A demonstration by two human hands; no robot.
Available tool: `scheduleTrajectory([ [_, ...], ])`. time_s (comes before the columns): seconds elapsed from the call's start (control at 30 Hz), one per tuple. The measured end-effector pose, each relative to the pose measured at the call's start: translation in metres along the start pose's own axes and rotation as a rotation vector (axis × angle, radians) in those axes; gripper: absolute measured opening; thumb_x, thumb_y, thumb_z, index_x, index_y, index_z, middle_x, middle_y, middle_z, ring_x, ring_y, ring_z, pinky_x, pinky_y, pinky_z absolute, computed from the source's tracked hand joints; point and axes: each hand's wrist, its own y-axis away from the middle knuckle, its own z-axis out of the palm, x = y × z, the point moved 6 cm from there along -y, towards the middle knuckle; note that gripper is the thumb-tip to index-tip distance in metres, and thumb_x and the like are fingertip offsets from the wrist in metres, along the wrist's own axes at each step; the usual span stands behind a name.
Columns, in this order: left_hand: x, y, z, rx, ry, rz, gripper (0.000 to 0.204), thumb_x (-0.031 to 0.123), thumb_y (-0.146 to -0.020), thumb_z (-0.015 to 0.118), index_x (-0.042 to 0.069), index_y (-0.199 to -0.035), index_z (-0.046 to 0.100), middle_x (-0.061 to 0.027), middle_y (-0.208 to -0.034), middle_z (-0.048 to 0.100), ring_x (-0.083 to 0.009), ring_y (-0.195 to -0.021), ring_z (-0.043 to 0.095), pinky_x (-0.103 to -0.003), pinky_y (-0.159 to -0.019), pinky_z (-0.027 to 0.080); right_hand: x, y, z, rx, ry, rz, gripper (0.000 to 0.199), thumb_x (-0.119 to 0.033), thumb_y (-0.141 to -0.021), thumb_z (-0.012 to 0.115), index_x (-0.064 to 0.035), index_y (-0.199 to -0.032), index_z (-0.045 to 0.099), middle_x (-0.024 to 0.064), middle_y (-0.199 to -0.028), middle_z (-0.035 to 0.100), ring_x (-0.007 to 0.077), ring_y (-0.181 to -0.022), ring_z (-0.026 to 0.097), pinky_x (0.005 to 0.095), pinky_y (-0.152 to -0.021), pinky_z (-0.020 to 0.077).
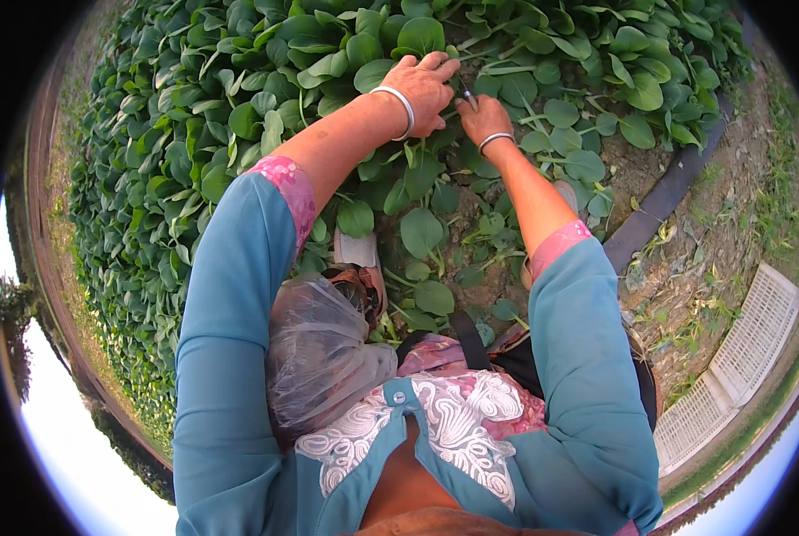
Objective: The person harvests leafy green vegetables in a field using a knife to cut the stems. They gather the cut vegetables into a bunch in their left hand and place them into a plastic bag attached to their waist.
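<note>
My left hand [424,89] reaches into the front of a dense bed of leafy greens [283,80], its fingers bent together around a leafy green plant [420,37]. The thumb and the plant's base are hidden beneath it. Close on its right, my right hand [487,121] is closed around a small knife [467,93]; only a short shiny metal part shows, pointing toward the plant. Loose greens [583,165] with pale stems lie on the soil to the right of my right hand.
A clear plastic bag [319,348] covers my left knee. More leaves [422,232] lie between my legs. At right, a dark flat strip [663,196] runs along the bed. White slatted crates [730,357] stand on weedy soil beyond it.
</note>
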Motion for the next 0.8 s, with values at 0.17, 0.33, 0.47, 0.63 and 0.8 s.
scheduleTrajectory([
  [0.17,-0.051,0.014,0.054,-0.109,0.036,-0.213,0.039,0.037,-0.080,0.072,0.010,-0.107,0.072,-0.0056,-0.147,0.043,-0.0245,-0.131,0.041,-0.042,-0.098,0.040,0.017,-0.025,0.012,-0.041,-0.117,0.032,0.048,-0.044,-0.086,0.062,0.0033,-0.096,0.068,0.0268,-0.101,0.067,0.0439,-0.098,0.062,0.0468,-0.086,0.0490],
  [0.33,-0.057,0.021,0.063,-0.081,0.033,-0.171,0.053,0.033,-0.079,0.074,0.008,-0.124,0.063,-0.0050,-0.150,0.041,-0.0252,-0.132,0.040,-0.042,-0.098,0.040,0.017,-0.028,0.018,-0.126,-0.021,0.067,0.049,-0.045,-0.087,0.061,0.0002,-0.103,0.068,0.0242,-0.108,0.067,0.0412,-0.103,0.062,0.0458,-0.089,0.0487],
  [0.47,-0.062,0.023,0.065,-0.083,0.093,-0.170,0.053,0.032,-0.078,0.074,0.007,-0.124,0.063,-0.0041,-0.151,0.039,-0.0266,-0.132,0.041,-0.043,-0.099,0.040,0.009,-0.024,0.018,-0.150,0.031,0.063,0.046,-0.043,-0.089,0.059,-0.0008,-0.104,0.069,0.0227,-0.108,0.067,0.0405,-0.103,0.062,0.0463,-0.089,0.0493],
  [0.63,-0.065,0.023,0.070,-0.070,0.128,-0.164,0.054,0.032,-0.079,0.074,0.007,-0.125,0.062,-0.0047,-0.151,0.040,-0.0284,-0.131,0.041,-0.045,-0.100,0.039,0.006,-0.023,0.019,-0.172,0.053,0.057,0.045,-0.041,-0.090,0.058,0.0002,-0.105,0.070,0.0236,-0.108,0.067,0.0413,-0.104,0.062,0.0466,-0.089,0.0490],
  [0.8,-0.066,0.025,0.074,-0.073,0.184,-0.173,0.055,0.034,-0.079,0.073,0.006,-0.125,0.062,-0.0061,-0.150,0.041,-0.0297,-0.131,0.042,-0.046,-0.101,0.038,0.002,-0.029,0.030,-0.221,0.013,0.083,0.043,-0.039,-0.091,0.058,0.0000,-0.106,0.069,0.0229,-0.112,0.066,0.0405,-0.108,0.061,0.0464,-0.092,0.0483],
])
